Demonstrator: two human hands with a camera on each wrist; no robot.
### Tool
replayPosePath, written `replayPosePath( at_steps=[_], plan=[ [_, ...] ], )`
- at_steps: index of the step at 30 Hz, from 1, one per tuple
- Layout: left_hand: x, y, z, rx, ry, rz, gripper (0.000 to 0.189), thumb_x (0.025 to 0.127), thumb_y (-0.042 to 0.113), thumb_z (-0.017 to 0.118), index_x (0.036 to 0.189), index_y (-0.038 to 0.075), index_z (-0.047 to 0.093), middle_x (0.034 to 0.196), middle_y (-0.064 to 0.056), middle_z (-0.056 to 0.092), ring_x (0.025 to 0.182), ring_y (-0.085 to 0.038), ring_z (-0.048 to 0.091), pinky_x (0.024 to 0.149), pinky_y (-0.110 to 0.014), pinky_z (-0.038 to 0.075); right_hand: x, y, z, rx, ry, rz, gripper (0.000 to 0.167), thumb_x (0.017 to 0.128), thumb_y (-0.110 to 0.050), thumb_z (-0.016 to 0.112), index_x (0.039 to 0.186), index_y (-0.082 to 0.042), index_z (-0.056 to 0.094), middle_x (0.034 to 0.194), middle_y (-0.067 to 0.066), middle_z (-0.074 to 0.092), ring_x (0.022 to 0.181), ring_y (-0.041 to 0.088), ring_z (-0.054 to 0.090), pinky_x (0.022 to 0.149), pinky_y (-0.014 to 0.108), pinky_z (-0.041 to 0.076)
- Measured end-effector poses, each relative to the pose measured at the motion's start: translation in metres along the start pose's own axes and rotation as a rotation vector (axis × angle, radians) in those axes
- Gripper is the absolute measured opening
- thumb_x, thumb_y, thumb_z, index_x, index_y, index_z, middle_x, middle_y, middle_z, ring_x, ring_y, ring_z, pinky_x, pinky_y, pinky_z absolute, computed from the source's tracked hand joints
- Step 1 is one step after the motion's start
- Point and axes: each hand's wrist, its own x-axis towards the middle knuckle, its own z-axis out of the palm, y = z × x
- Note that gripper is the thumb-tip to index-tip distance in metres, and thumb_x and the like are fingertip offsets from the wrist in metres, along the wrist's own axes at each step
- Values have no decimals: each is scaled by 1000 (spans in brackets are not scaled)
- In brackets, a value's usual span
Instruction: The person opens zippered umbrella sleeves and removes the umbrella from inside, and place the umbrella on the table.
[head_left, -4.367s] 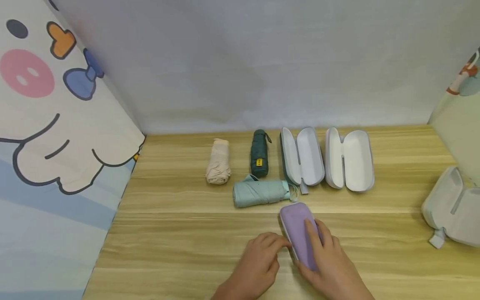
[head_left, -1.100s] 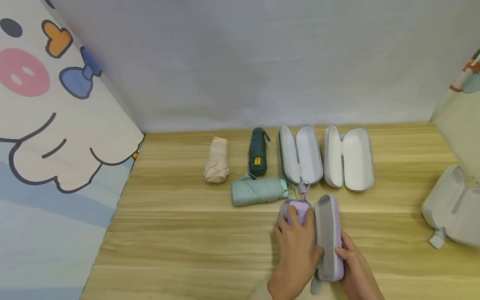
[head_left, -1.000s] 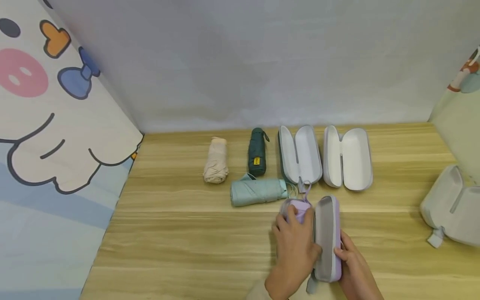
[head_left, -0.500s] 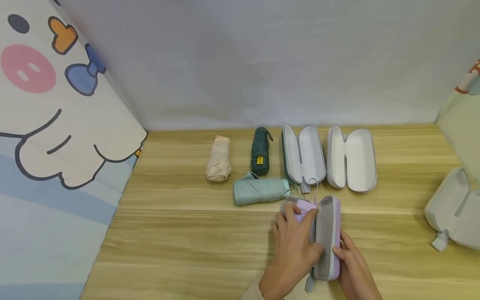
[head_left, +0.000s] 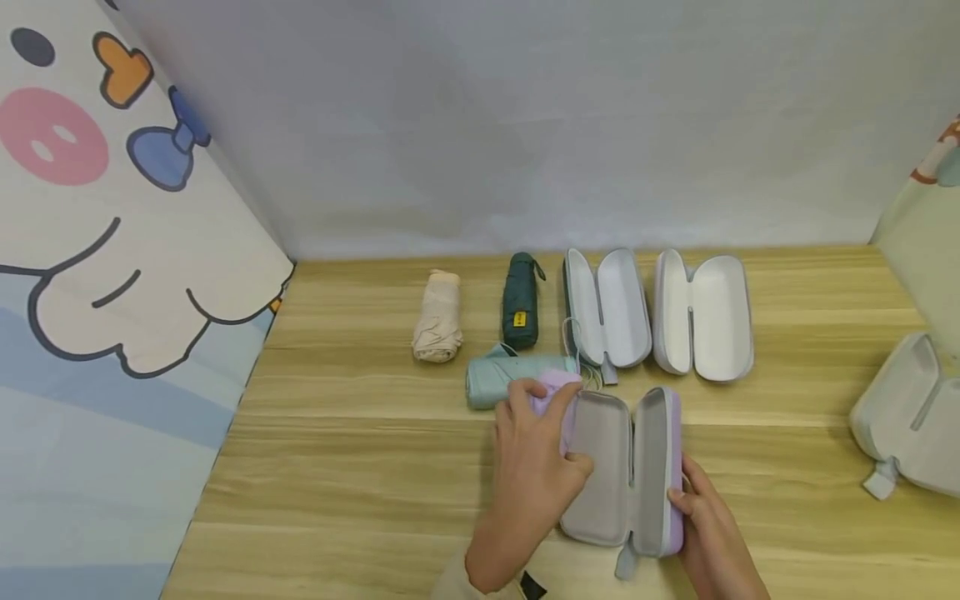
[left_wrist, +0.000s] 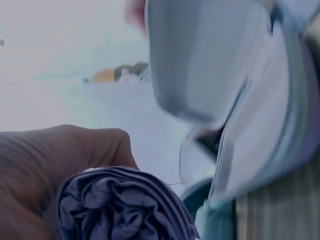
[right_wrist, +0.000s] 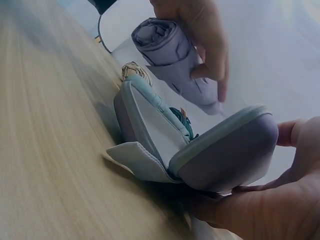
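My left hand point(head_left: 530, 467) grips a rolled lilac folding umbrella point(right_wrist: 182, 70) and holds it raised, left of the lilac hard case point(head_left: 597, 467). In the left wrist view the umbrella's rolled fabric end point(left_wrist: 125, 207) faces the camera. The case lies unfolded with both grey-lined halves bare. With thumb and fingers my right hand point(head_left: 716, 533) holds the outer side of the case's right half, which stands tilted up. Behind the lilac umbrella lies a light teal folding umbrella point(head_left: 498, 379), partly covered by it in the head view.
Farther back lie a beige folding umbrella point(head_left: 437, 321) and a dark green one point(head_left: 520, 304). Two unfolded white-lined cases point(head_left: 626, 304) point(head_left: 718, 321) stand beside them. Another unfolded pale case point(head_left: 896, 400) is at the far right. A white cloth wall point(head_left: 570, 125) rises behind the table point(head_left: 337, 475).
The lilac case was closed, then unfolded. My left hand has lifted the lilac umbrella out of its left half and carried it leftward. My right hand has kept hold of the case.
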Motion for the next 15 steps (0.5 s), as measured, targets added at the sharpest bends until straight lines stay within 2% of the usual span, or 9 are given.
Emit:
replayPosePath(
  at_steps=[6, 10, 13, 15],
  plan=[
    [12, -23, -18, -31, 32, -65, 79, 60, 3, 77, 135, 29, 68, 126, -11, 50, 96, -33, 52, 81, -45, 47, -1, -1, -3, -21, 17, 8, 50, 108, -3, 26, 140, -39, 41, 134, -30, 55, 121, -8, 54, 94, 14, 48],
    [19, -39, -30, -40, 50, -106, 78, 62, 4, 80, 135, 28, 68, 126, -12, 50, 98, -37, 53, 82, -50, 48, -2, -4, -7, -64, 42, 19, 48, 109, -6, 26, 150, -28, 35, 133, -33, 53, 120, -10, 52, 93, 12, 46],
    [26, -51, -38, -39, 55, -151, 77, 64, 5, 79, 136, 28, 67, 128, -12, 48, 99, -39, 52, 81, -52, 47, -4, -5, -10, -94, 48, 29, 46, 110, -9, 27, 151, -28, 33, 135, -35, 49, 121, -14, 49, 94, 10, 44],
    [31, -59, -44, -39, 62, -181, 76, 65, 4, 77, 136, 29, 67, 129, -12, 47, 100, -40, 51, 80, -52, 46, -5, -4, -13, -97, 46, 27, 45, 110, -10, 26, 147, -34, 37, 136, -36, 48, 122, -16, 48, 94, 9, 43]
  ],
)
